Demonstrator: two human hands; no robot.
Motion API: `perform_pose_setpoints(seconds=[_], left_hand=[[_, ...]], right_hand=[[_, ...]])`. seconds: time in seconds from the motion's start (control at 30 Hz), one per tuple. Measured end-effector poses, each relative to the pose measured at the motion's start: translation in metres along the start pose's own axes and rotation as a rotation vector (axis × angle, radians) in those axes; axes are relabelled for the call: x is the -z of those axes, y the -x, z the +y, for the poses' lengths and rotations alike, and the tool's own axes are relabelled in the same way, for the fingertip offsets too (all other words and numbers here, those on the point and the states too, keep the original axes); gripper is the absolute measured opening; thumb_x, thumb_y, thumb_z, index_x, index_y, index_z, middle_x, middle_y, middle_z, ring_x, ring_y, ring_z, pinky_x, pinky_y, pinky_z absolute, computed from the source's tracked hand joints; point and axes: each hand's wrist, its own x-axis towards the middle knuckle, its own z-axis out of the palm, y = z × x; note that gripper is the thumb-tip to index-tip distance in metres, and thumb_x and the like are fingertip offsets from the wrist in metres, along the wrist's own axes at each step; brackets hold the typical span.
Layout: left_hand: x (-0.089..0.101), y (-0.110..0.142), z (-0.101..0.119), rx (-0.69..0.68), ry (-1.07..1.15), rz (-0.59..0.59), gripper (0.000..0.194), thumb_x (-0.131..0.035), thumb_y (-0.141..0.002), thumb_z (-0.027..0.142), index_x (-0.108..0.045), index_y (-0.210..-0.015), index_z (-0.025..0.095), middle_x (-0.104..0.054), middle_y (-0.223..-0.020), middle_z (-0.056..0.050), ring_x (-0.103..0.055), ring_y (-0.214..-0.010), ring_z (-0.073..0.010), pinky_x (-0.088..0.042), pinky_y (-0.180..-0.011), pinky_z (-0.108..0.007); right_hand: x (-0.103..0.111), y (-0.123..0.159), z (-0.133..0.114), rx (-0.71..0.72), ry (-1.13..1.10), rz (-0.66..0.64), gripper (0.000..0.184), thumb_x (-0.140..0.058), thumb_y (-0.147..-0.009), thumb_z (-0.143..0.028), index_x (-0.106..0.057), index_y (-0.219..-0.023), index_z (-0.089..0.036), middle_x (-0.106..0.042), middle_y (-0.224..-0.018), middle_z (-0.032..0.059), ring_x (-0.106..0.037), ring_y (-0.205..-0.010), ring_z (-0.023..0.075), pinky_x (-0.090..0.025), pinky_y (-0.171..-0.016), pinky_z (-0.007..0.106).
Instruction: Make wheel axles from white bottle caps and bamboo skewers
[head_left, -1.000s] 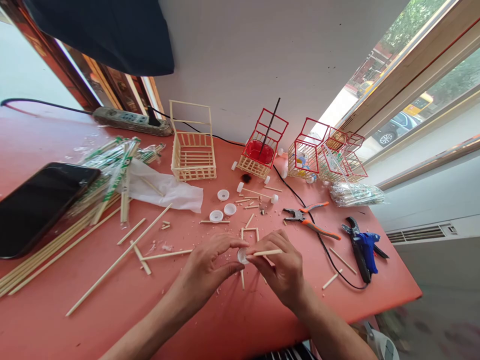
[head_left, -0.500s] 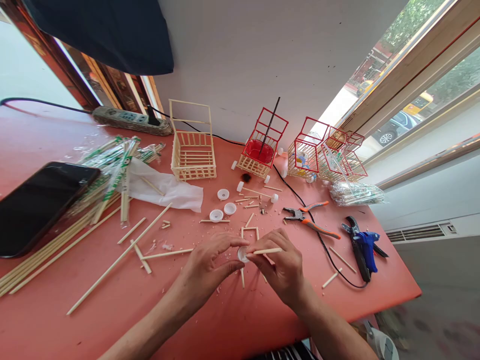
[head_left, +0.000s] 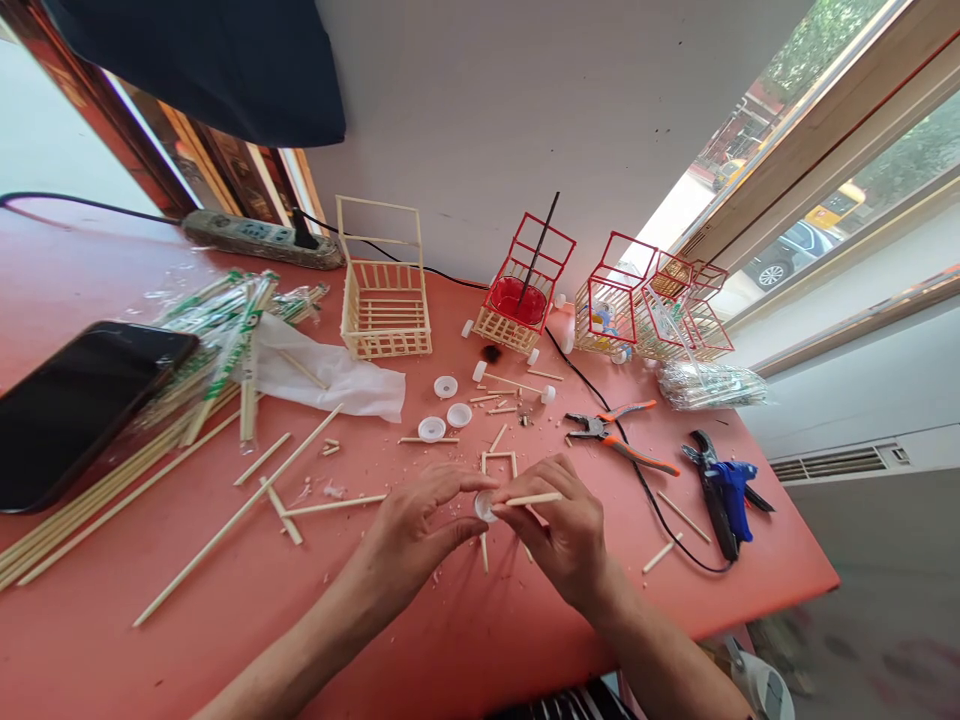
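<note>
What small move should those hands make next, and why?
Perhaps ease the pale stick toward the middle of the white cap: the left hand steadies the cap's edge, while the right hand holds the stick with one end close to it.

Cropped and covered
The left edge crops the black phone (head_left: 86, 405); the right hand (head_left: 562, 525) partly hides the white cap (head_left: 484, 506) and the stick frame (head_left: 499, 456).

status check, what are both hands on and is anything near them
Left hand holding white cap. Right hand gripping short stick, near end at cap. Stick frame close under both hands; pliers off to the right.
</note>
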Motion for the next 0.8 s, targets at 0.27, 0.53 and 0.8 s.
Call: perform_pose_setpoints(seconds=[0.27, 0.53, 0.8], left_hand=[[0.0002, 0.0003, -0.0005, 0.004, 0.004, -0.010, 0.022, -0.071, -0.085, 0.025, -0.075, -0.106, 0.029, -0.078, -0.108, -0.001, -0.070, -0.104, -0.0237, -0.051, -0.096, -0.036], [0.0006, 0.0019, -0.0014, -0.028, -0.018, -0.004, 0.022, -0.071, -0.085, 0.024, -0.074, -0.106, 0.029, -0.078, -0.107, -0.001, -0.071, -0.103, -0.0232, -0.053, -0.093, -0.034], [0.0004, 0.0005, -0.0001, -0.019, -0.026, -0.004, 0.023, -0.072, -0.084, 0.023, -0.074, -0.105, 0.031, -0.078, -0.107, 0.002, -0.071, -0.103, -0.0214, -0.052, -0.093, -0.031]], right_hand=[[0.0006, 0.0002, 0.0001, 0.007, 0.016, -0.007, 0.011, -0.058, -0.101, -0.025, -0.066, -0.093, -0.023, -0.075, -0.080, 0.0007, -0.064, -0.072, 0.0151, -0.044, -0.073, 0.033], [0.0009, -0.0009, -0.0007, 0.016, 0.015, 0.000, 0.012, -0.058, -0.101, -0.025, -0.066, -0.092, -0.023, -0.075, -0.079, 0.0005, -0.064, -0.072, 0.0152, -0.044, -0.073, 0.033], [0.0008, 0.0000, -0.0008, 0.019, 0.005, 0.007, 0.011, -0.059, -0.100, -0.024, -0.065, -0.091, -0.023, -0.076, -0.081, 0.0009, -0.065, -0.073, 0.0158, -0.045, -0.074, 0.033]])
